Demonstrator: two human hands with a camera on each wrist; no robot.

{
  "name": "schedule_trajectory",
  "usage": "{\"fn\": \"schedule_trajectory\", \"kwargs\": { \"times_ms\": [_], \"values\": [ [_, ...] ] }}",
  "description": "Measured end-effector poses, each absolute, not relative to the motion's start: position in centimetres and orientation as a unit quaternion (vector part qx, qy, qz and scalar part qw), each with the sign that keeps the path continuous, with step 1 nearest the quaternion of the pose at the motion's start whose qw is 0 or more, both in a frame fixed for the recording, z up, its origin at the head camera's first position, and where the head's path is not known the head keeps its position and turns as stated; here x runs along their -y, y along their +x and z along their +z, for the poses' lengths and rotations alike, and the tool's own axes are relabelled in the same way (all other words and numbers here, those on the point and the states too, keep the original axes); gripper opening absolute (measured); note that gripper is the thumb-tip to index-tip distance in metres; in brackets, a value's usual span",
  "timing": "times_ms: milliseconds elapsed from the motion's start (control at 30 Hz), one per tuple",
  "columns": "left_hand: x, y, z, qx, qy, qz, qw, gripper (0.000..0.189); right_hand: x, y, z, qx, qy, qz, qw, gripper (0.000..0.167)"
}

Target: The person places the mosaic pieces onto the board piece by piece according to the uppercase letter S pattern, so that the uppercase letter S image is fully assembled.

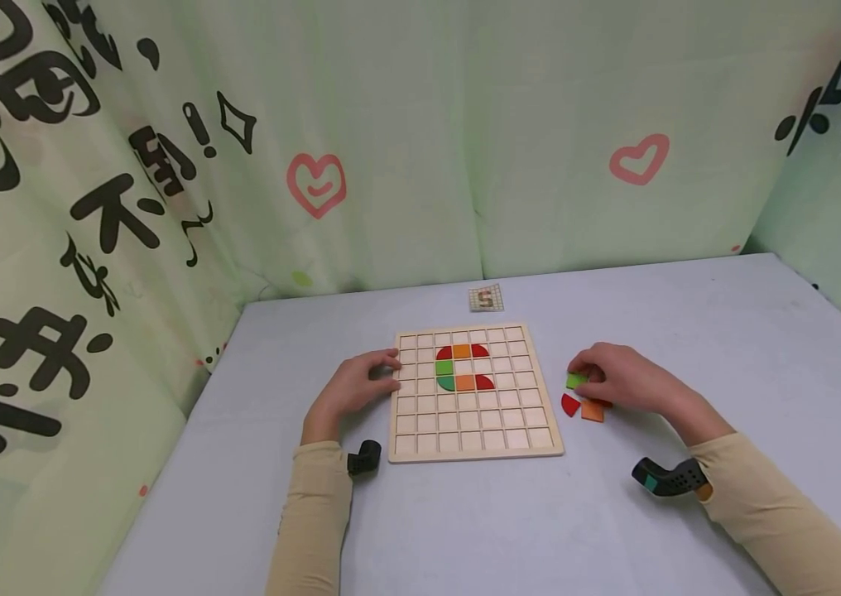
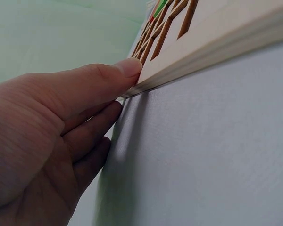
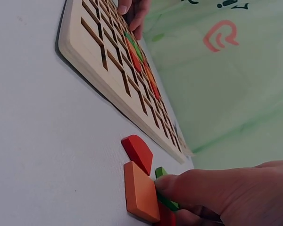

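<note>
The two hands are well apart, one at each side of the wooden grid board [image 1: 476,455], which lies flat on the tabletop [image 1: 465,530] nearer its far edge than its left edge. The left hand [image 1: 352,386] touches the board's left edge; thumb and forefinger are spread apart along it — the thumb on the rim, the other fingers relaxed beside it. The right hand [image 1: 623,377], off the board's right edge, pinches a light green piece [image 1: 576,381] between thumb and curled fingers. Close under that hand lie a red rounded piece [image 1: 570,405], an orange square [image 1: 593,411] and a second red piece [image 3: 166,216], mostly hidden.

Seven coloured pieces sit in the board's cells as a C shape open to the right, nearer the board's far edge than its near one.

A small patterned card [image 1: 486,298] lies between the board and the tabletop's far edge. A narrow strip of tabletop parts the board from the loose pieces; wider room runs from the right hand to the tabletop's right edge — and from the board's near edge toward the viewer.
</note>
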State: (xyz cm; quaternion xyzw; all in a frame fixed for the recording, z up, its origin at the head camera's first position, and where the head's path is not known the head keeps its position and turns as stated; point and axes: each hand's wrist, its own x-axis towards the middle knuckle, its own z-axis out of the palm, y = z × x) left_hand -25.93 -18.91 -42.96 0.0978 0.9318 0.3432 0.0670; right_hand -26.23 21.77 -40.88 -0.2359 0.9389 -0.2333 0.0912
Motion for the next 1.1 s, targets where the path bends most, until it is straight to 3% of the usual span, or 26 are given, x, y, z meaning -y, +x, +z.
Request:
{"fn": "schedule_trajectory", "kwargs": {
  "times_ms": [600, 1100],
  "values": [
    [18.8, -26.0, -42.9, -0.932, 0.092, 0.345, 0.071, 0.030, -21.3, -26.4, -41.2, -0.952, -0.206, -0.221, 0.038, 0.027],
    [18.7, -25.9, -42.9, -0.931, 0.090, 0.346, 0.071, 0.031, -20.2, -26.1, -40.7, -0.946, -0.228, -0.227, 0.041, 0.025]
  ]
}}
